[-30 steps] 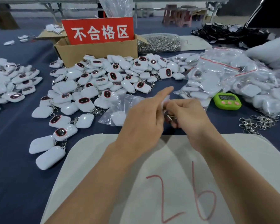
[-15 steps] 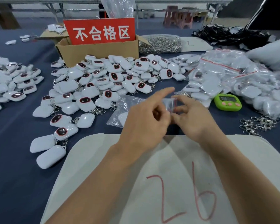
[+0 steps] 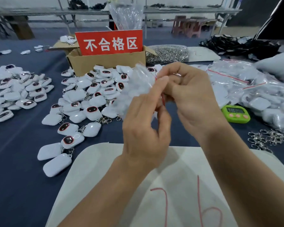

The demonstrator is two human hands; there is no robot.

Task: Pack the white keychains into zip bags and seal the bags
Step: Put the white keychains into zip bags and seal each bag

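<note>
Both hands are raised above the white pad point(image 3: 115, 169) marked "26". The left hand point(image 3: 143, 128) and the right hand point(image 3: 193, 95) meet, fingers curled, each pinching the red-lined edge of a clear zip bag point(image 3: 138, 86). The bag juts up and to the left of the hands and is blurred, so I cannot tell what it contains. Loose white keychains point(image 3: 92, 95) lie heaped on the blue surface point(image 3: 15, 161) behind and left of the hands, in front of a cardboard box point(image 3: 105, 64) with a red sign point(image 3: 110, 42). Filled bags point(image 3: 252, 89) pile up at right, with a green timer point(image 3: 236, 113) just beside them and metal clasps point(image 3: 266, 139) nearer.
</note>
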